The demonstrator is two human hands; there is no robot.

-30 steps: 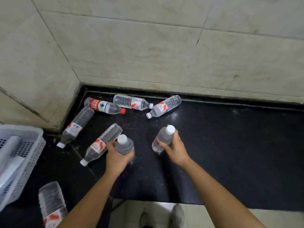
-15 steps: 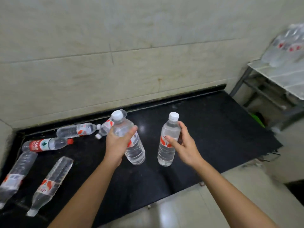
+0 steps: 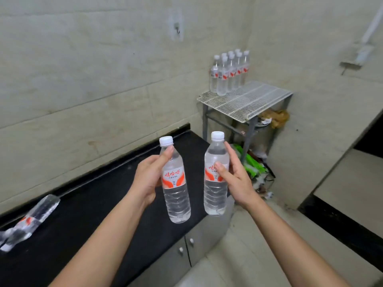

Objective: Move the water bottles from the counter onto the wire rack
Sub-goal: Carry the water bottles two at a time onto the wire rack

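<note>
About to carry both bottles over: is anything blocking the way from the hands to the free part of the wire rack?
Nothing visible does. The left hand and right hand each hold a bottle upright in open air. The wire rack is bare at front and right; standing bottles fill only its back-left corner.

Two clear capped bottles held upright above bench edge: left bottle [image 3: 175, 183] tilted slightly, right bottle [image 3: 215, 177] near vertical; red-orange labels, white caps. Another bottle [image 3: 31, 219] lying on black bench [image 3: 99, 204]. Cluster of bottles [image 3: 229, 72] standing at back corner of wire rack [image 3: 255, 102].
</note>
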